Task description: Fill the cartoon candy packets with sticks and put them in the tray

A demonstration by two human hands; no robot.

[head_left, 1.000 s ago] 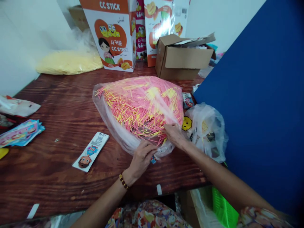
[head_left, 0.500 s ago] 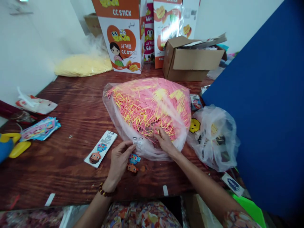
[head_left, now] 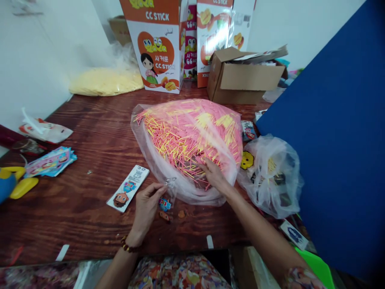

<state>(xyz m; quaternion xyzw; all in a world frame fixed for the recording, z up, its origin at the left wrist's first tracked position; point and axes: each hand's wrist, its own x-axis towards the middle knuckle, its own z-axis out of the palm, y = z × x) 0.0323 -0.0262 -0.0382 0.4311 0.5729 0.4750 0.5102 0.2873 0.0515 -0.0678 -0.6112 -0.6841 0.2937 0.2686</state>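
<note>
Sticks, pink and yellow, are lying loose in the clear bag, just at the fingertips of your nearer right hand; whether those are gripping any, I cannot tell. Your left hand is pinching a printed packet, its long axis running toward you.

On the bench, near its middle, the stick bag, mouth toward the front edge, sticks within. In that mouth, the right grip; before it, to the left, a sachet in the left grip. Farther left, a stack; at the left edge, packets before a tissue pack. Toward the back edge, left to right: corner bag, carton, open box. Between stick bag and partition, a side bag. Near the front right corner, a card; below, a bin.
</note>
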